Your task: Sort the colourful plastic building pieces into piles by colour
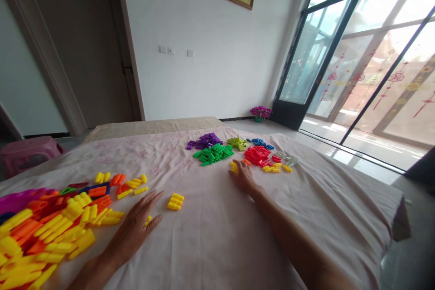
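Note:
My right hand (243, 176) reaches forward over the cloth, its fingers curled over a few yellow plastic building blocks (234, 167); the fingers partly hide them. Beside its fingertips lie an orange block (246, 162) and a pile of red blocks (258, 156). My left hand (137, 219) is low over the cloth with its fingers stretched and thumb apart. A yellow block (147, 221) shows between its thumb and forefinger, seemingly loose. Just right of that hand sits a small group of yellow blocks (176, 201), side by side.
A big mixed heap of yellow and orange blocks (50, 231) covers the left side of the cloth (204, 244). Farther off are green (214, 154), purple (208, 139), lime (237, 143) and blue (261, 142) piles. A pink stool (30, 154) stands left.

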`<state>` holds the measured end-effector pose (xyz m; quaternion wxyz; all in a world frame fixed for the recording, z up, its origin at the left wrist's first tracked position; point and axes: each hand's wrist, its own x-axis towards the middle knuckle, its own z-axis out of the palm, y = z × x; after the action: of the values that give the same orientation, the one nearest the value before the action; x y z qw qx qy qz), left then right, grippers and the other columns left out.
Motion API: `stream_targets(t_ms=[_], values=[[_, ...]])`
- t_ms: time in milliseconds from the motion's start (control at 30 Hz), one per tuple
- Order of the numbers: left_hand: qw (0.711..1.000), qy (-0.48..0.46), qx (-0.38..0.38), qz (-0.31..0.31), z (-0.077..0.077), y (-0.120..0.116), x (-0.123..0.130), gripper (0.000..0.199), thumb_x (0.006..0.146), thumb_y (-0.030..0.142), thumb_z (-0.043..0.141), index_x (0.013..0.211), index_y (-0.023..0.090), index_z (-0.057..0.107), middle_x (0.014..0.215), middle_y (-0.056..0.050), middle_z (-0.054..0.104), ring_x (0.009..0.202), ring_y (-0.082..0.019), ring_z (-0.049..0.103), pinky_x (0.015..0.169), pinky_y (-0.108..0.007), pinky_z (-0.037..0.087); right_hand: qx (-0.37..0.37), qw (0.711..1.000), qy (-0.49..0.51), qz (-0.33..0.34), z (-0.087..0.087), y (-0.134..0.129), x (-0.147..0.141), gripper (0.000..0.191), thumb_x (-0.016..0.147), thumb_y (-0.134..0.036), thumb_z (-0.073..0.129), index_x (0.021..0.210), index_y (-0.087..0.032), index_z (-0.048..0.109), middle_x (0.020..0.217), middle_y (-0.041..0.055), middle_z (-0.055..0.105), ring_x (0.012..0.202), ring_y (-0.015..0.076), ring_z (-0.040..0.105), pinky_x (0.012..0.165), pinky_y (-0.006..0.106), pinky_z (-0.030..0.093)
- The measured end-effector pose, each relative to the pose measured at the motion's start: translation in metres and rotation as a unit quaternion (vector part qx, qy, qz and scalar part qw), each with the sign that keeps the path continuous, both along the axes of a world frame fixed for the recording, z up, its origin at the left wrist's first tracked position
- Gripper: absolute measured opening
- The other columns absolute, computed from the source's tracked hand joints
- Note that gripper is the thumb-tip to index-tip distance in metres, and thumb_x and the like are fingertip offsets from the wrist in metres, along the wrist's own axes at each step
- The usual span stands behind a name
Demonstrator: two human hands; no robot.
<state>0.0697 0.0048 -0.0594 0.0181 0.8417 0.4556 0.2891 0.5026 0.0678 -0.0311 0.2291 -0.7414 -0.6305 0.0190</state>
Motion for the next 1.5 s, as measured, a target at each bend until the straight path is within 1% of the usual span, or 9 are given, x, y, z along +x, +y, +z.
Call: stream_targets(t_ms=[400, 633, 833, 933, 1033, 1167, 1233, 1367, 1500], values=[[0.997, 0.01, 0.022, -0.077, 0.016, 0.007, 0.09, 0.027, 0.088, 0.023, 0.053, 0.113, 0.025, 0.064, 0.113, -0.008, 0.061, 0.105, -0.022, 0.058, 0.095, -0.039, 0.05, 0.015, 0.998, -0.022, 0.056, 0.003, 0.016, -0.046, 0.027, 0.086, -0.031, 0.053, 0.105, -0.025, 0.071, 0.115, 0.0064, 0.062, 0.11, 0.0257, 0.045, 0.094, 0.035, 0.032], [0.997, 0.057, -0.055, 0.018, 0.044, -0.014, 0.075, 0.011, 0.088, 0.026, 0.053, 0.088, 0.021, 0.062, 0.091, -0.003, 0.061, 0.079, -0.016, 0.062, 0.073, -0.026, 0.049, 0.016, 0.999, -0.035, 0.004, 0.01, 0.002, -0.051, 0.03, 0.082, -0.023, 0.054, 0.105, -0.025, 0.072, 0.111, 0.0077, 0.065, 0.101, 0.0247, 0.05, 0.079, 0.03, 0.039], [0.996, 0.036, -0.009, 0.081, 0.045, -0.016, 0.03, 0.016, 0.091, 0.035, 0.052, 0.089, 0.023, 0.062, 0.092, -0.001, 0.064, 0.081, -0.015, 0.064, 0.069, -0.024, 0.045, 0.059, 0.984, 0.079, 0.151, 0.013, -0.017, -0.105, 0.024, 0.074, -0.017, 0.058, 0.09, -0.02, 0.075, 0.094, 0.0066, 0.069, 0.09, 0.02, 0.057, 0.085, 0.029, 0.042], [0.989, -0.02, 0.065, 0.134, 0.059, -0.013, -0.003, 0.022, 0.09, 0.042, 0.053, 0.094, 0.022, 0.063, 0.096, -0.003, 0.067, 0.088, -0.017, 0.064, 0.074, -0.024, 0.045, 0.023, 0.941, 0.292, 0.171, 0.018, -0.024, -0.174, 0.022, 0.07, -0.017, 0.059, 0.086, -0.019, 0.074, 0.081, 0.0036, 0.069, 0.073, 0.016, 0.059, 0.071, 0.026, 0.045], [0.97, -0.044, 0.088, 0.224, 0.086, -0.011, -0.045, 0.028, 0.089, 0.045, 0.052, 0.098, 0.022, 0.064, 0.102, -0.003, 0.067, 0.089, -0.018, 0.064, 0.07, -0.025, 0.045, -0.064, 0.847, 0.501, 0.164, 0.03, -0.028, -0.261, 0.022, 0.063, -0.017, 0.062, 0.082, -0.016, 0.073, 0.058, -0.0014, 0.06, 0.053, 0.0118, 0.051, 0.053, 0.023, 0.04], [0.922, 0.01, 0.122, 0.368, 0.121, -0.016, -0.096, 0.036, 0.088, 0.049, 0.05, 0.104, 0.02, 0.066, 0.102, -0.006, 0.067, 0.088, -0.024, 0.062, 0.067, -0.029, 0.044, -0.084, 0.707, 0.659, 0.242, 0.054, -0.034, -0.358, 0.017, 0.067, -0.025, 0.066, 0.08, -0.017, 0.072, 0.064, -0.0015, 0.061, 0.059, 0.0115, 0.053, 0.058, 0.023, 0.042], [0.9, 0.055, 0.167, 0.4, 0.127, -0.022, -0.107, 0.042, 0.089, 0.049, 0.049, 0.109, 0.016, 0.065, 0.104, -0.011, 0.067, 0.094, -0.028, 0.06, 0.075, -0.035, 0.045, -0.076, 0.681, 0.659, 0.31, 0.061, -0.034, -0.378, 0.022, 0.074, -0.034, 0.064, 0.087, -0.019, 0.073, 0.073, -0.0004, 0.065, 0.068, 0.0142, 0.057, 0.065, 0.026, 0.044], [0.917, 0.107, 0.224, 0.312, 0.107, -0.033, -0.088, 0.04, 0.09, 0.043, 0.048, 0.115, 0.017, 0.065, 0.122, -0.014, 0.061, 0.122, -0.033, 0.047, 0.1, -0.05, 0.036, -0.002, 0.758, 0.575, 0.308, 0.05, -0.009, -0.344, 0.028, 0.081, -0.04, 0.058, 0.095, -0.022, 0.074, 0.091, 0.0016, 0.069, 0.09, 0.0197, 0.06, 0.083, 0.031, 0.045], [0.955, 0.169, 0.181, 0.162, 0.06, -0.038, -0.059, 0.036, 0.086, 0.043, 0.054, 0.115, 0.028, 0.068, 0.129, -0.009, 0.061, 0.125, -0.032, 0.045, 0.112, -0.061, 0.016, 0.138, 0.894, 0.398, 0.153, 0.03, 0.037, -0.232, 0.034, 0.081, -0.038, 0.055, 0.106, -0.021, 0.071, 0.112, 0.0072, 0.064, 0.106, 0.0229, 0.054, 0.097, 0.037, 0.04]])
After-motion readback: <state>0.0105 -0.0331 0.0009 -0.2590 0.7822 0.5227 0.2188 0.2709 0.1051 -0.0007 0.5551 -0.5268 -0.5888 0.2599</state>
